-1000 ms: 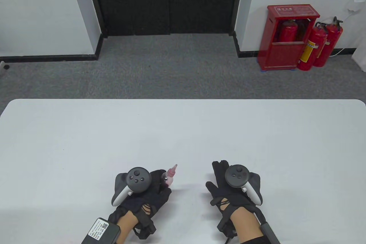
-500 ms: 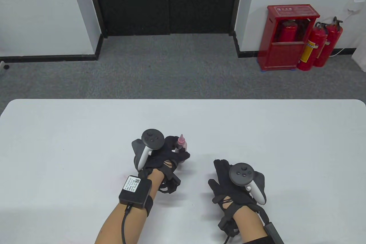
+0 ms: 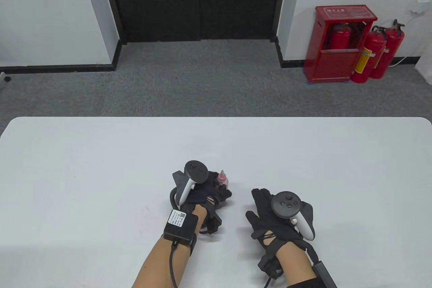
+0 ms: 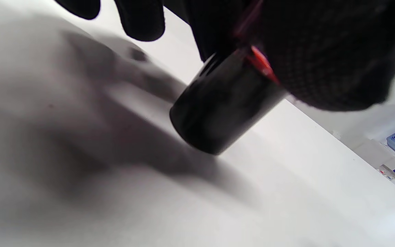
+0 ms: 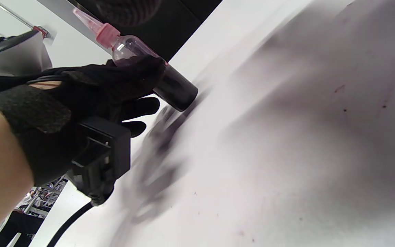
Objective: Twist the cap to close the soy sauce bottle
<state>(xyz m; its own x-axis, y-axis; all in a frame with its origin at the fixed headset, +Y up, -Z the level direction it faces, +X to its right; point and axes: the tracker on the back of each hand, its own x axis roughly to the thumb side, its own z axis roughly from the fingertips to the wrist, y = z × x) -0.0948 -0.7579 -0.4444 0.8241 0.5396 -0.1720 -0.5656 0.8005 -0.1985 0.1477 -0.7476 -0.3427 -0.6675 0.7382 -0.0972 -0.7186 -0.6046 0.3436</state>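
Two gloved hands, left (image 3: pixel 202 197) and right (image 3: pixel 270 224), work at one white table (image 3: pixel 101 166) with one soy sauce bottle (image 3: pixel 223 179), pink-capped. Three red fire extinguishers (image 3: pixel 368 55) and one red cabinet (image 3: pixel 337 62) stand far right.

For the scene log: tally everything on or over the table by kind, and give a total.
Soy sauce bottle: 1, pink cap on, gripped by the left hand
Gloved hands: 2, left hand and right hand
Hand trackers: 2
Total: 5
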